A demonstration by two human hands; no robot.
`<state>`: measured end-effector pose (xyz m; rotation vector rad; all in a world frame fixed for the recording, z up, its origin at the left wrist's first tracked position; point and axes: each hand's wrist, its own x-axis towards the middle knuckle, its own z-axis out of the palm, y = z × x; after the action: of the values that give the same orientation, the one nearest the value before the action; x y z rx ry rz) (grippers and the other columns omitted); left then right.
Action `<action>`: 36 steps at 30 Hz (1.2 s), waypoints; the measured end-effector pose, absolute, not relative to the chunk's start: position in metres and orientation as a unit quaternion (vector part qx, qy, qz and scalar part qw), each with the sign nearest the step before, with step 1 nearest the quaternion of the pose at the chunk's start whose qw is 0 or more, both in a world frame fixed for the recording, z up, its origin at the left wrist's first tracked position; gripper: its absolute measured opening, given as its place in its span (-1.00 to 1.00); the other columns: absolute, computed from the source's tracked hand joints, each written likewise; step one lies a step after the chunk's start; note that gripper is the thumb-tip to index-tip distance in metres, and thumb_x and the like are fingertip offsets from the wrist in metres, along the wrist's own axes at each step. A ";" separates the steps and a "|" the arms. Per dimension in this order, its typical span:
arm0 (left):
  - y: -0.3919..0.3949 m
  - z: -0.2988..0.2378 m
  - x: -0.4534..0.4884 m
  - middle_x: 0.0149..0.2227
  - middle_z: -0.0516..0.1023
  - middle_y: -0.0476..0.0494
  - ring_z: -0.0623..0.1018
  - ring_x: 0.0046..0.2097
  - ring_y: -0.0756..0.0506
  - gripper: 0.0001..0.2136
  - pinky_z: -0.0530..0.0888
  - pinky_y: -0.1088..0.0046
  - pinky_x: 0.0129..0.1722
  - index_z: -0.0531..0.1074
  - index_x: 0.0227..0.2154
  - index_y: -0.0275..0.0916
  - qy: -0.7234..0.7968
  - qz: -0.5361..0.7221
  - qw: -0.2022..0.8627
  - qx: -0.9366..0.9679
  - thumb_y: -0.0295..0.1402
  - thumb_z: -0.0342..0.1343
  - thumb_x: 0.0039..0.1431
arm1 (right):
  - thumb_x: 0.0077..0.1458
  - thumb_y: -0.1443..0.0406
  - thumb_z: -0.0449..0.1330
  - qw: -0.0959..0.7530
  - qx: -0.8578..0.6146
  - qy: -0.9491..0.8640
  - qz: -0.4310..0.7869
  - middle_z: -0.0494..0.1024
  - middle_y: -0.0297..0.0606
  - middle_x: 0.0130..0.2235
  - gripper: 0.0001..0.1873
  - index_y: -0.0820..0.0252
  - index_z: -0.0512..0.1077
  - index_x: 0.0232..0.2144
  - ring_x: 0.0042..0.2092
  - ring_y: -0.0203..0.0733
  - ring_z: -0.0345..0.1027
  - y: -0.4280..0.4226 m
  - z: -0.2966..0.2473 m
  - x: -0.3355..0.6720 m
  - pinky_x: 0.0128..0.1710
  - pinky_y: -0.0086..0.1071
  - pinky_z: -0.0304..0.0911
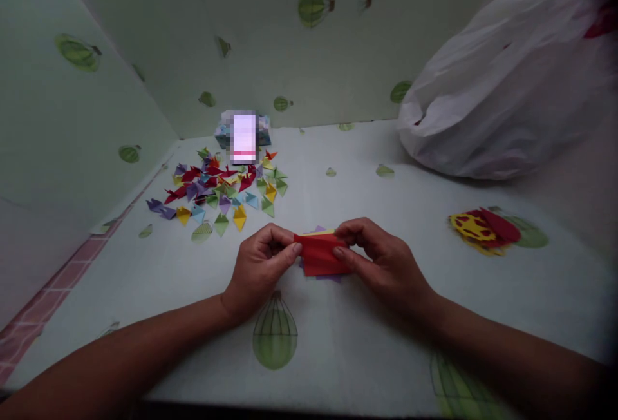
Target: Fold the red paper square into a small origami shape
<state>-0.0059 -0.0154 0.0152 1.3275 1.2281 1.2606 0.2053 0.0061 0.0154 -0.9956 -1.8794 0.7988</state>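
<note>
Between my two hands is a piece of red paper (318, 257), held up above the table and slightly creased. My left hand (268, 262) pinches its left edge between thumb and fingers. On the other side, my right hand (381, 265) grips the right part, the thumb lying on the front face. Yellow and purple paper (329, 278) shows behind and below the red piece; how many sheets lie there is hidden. Beyond my left hand, many small folded paper pieces (222, 188) in red, purple, green, yellow, orange and blue are spread over the table.
A lit phone (244, 136), blurred out, leans on a patterned box (264, 130) at the back. A large white plastic bag (483, 98) bulges at the back right. A yellow and red item (483, 230) lies on the right of the white table (347, 355). Walls stand behind and left.
</note>
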 end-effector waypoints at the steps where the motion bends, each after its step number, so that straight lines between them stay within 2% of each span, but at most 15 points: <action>1: -0.015 0.015 -0.006 -0.38 0.52 -0.03 0.48 -0.32 0.02 -0.89 0.43 0.50 -0.29 0.45 -0.45 -0.26 0.497 0.511 0.451 0.538 -0.39 0.26 0.10 | 0.16 0.37 0.21 0.419 -0.397 -0.753 0.318 0.53 -0.30 -0.27 -0.85 0.18 0.42 -0.18 -0.28 -0.25 0.42 0.006 0.015 0.205 -0.28 -0.39 0.31; 3: -0.015 0.015 -0.007 -0.38 0.52 -0.02 0.48 -0.33 0.02 -0.90 0.42 0.51 -0.30 0.44 -0.45 -0.25 0.494 0.511 0.450 0.541 -0.39 0.25 0.11 | 0.17 0.37 0.21 0.414 -0.394 -0.758 0.314 0.56 -0.29 -0.25 -0.82 0.19 0.43 -0.14 -0.27 -0.25 0.44 0.006 0.015 0.205 -0.27 -0.40 0.31; 8: -0.015 0.014 -0.009 -0.39 0.51 -0.02 0.47 -0.33 0.02 -0.90 0.42 0.50 -0.29 0.44 -0.45 -0.24 0.489 0.515 0.433 0.555 -0.41 0.25 0.11 | 0.16 0.37 0.22 0.415 -0.387 -0.762 0.311 0.58 -0.31 -0.32 -0.94 0.19 0.48 -0.27 -0.32 -0.27 0.45 0.008 0.018 0.204 -0.30 -0.42 0.30; 15: -0.014 0.015 -0.007 -0.40 0.50 -0.02 0.48 -0.33 0.02 -0.90 0.43 0.52 -0.30 0.43 -0.47 -0.25 0.486 0.523 0.425 0.556 -0.43 0.25 0.10 | 0.15 0.37 0.22 0.409 -0.385 -0.758 0.332 0.56 -0.32 -0.37 -0.98 0.21 0.47 -0.33 -0.34 -0.27 0.42 0.009 0.018 0.204 -0.33 -0.42 0.27; 19: -0.015 0.017 -0.005 -0.40 0.48 0.02 0.48 -0.34 0.05 -0.89 0.44 0.57 -0.31 0.42 -0.40 -0.24 0.481 0.533 0.434 0.544 -0.45 0.26 0.08 | 0.14 0.38 0.20 0.400 -0.388 -0.758 0.338 0.51 -0.33 -0.41 -0.93 0.21 0.44 -0.41 -0.37 -0.28 0.37 0.008 0.020 0.203 -0.35 -0.41 0.23; 24: -0.017 0.018 -0.004 -0.39 0.48 0.04 0.49 -0.33 0.05 -0.77 0.44 0.59 -0.29 0.39 -0.26 -0.20 0.483 0.539 0.460 0.515 -0.46 0.29 0.03 | 0.13 0.38 0.18 0.392 -0.397 -0.753 0.349 0.48 -0.35 -0.44 -0.89 0.20 0.40 -0.46 -0.40 -0.29 0.33 0.008 0.024 0.204 -0.37 -0.41 0.19; 29: -0.017 0.020 -0.005 -0.40 0.49 0.01 0.49 -0.34 0.03 -0.76 0.44 0.56 -0.31 0.43 -0.20 -0.21 0.494 0.515 0.464 0.525 -0.41 0.28 0.06 | 0.13 0.35 0.18 0.371 -0.413 -0.739 0.382 0.48 -0.35 -0.45 -0.88 0.19 0.39 -0.47 -0.41 -0.29 0.32 0.009 0.025 0.204 -0.40 -0.41 0.18; 33: -0.015 0.020 -0.007 -0.37 0.51 -0.03 0.50 -0.33 0.00 -0.77 0.44 0.50 -0.30 0.50 -0.14 -0.22 0.505 0.464 0.444 0.577 -0.39 0.24 0.11 | 0.13 0.37 0.17 0.364 -0.403 -0.759 0.359 0.47 -0.35 -0.45 -0.88 0.19 0.38 -0.46 -0.40 -0.29 0.31 0.011 0.025 0.204 -0.39 -0.41 0.17; 36: -0.014 0.020 -0.007 -0.31 0.57 -0.08 0.51 -0.28 -0.03 -0.83 0.43 0.46 -0.26 0.56 -0.21 -0.22 0.502 0.416 0.423 0.629 -0.38 0.23 0.12 | 0.14 0.40 0.16 0.356 -0.363 -0.789 0.345 0.46 -0.34 -0.44 -0.87 0.20 0.37 -0.46 -0.39 -0.29 0.30 0.011 0.022 0.204 -0.37 -0.42 0.16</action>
<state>-0.0072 -0.0144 0.0198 1.5736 1.2561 1.0423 0.2038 0.0108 0.0222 -0.9375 -2.0370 0.8905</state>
